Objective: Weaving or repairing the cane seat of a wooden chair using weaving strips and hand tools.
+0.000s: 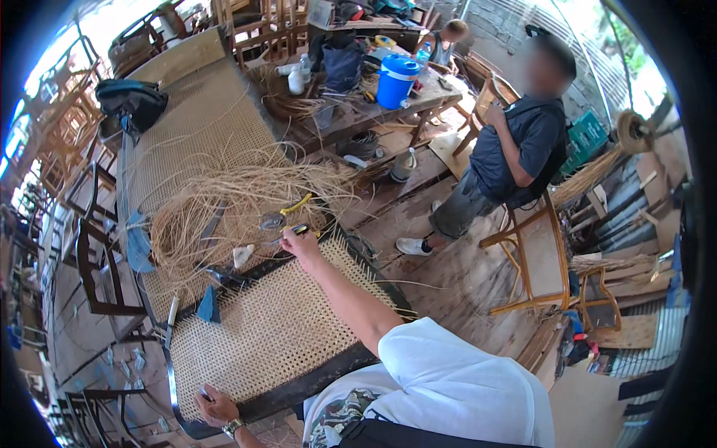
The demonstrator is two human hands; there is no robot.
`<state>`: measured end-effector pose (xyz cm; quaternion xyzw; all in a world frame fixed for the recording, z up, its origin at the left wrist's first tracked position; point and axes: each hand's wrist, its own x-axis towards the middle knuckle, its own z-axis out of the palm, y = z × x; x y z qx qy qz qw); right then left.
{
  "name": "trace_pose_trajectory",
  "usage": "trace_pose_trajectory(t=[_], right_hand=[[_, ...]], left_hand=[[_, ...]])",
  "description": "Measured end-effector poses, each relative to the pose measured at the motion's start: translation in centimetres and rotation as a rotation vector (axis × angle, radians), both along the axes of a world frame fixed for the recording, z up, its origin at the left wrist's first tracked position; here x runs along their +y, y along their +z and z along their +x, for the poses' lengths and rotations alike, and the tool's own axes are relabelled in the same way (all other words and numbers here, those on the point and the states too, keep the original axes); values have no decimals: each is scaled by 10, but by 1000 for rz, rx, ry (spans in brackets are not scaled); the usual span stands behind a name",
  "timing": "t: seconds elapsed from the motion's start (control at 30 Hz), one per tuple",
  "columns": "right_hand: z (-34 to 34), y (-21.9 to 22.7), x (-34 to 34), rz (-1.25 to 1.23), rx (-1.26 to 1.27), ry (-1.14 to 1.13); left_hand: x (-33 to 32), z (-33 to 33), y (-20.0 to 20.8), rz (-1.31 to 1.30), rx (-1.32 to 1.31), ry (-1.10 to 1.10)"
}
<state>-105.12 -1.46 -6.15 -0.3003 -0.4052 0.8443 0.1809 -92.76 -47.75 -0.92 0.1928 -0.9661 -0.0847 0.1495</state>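
Observation:
A long dark-framed panel with woven cane webbing point(261, 321) lies in front of me. My right hand point(301, 245) is closed on a tool with a yellow and black handle, its thin metal part pointing left over the webbing's far edge. Its exact kind is unclear. Beside that hand lie pliers with yellow handles point(297, 203) and a pale lump point(242, 256). My left hand point(216, 407), with a wristwatch, is at the panel's near left corner, fingers curled around something small and dark that I cannot make out. A blue triangular scrap point(209, 306) rests on the webbing.
Loose cane strands point(216, 201) are heaped across the panel's middle. A dark bag point(131, 101) sits at its far left. To the right stands a person point(515, 142) near a cane-seated chair point(534, 257). A blue water cooler point(397, 82) tops a cluttered table behind.

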Motion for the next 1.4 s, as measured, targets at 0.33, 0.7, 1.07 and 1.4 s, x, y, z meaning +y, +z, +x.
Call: trace_pose_trajectory(t=[0.33,0.7,1.07,1.4], right_hand=[[-31,28,-17,837,-473,408],[140,83,5,1251,-306,620],[293,91,21,1777,-502,46],[296,75,31,1378,-737,-47]], left_hand=[[-35,-12,-32,-50,-47,7],[-38,-12,-42,87,149,-254],[13,0,33,77,-166,-80],[-48,-61,-6,187,-108,-419]])
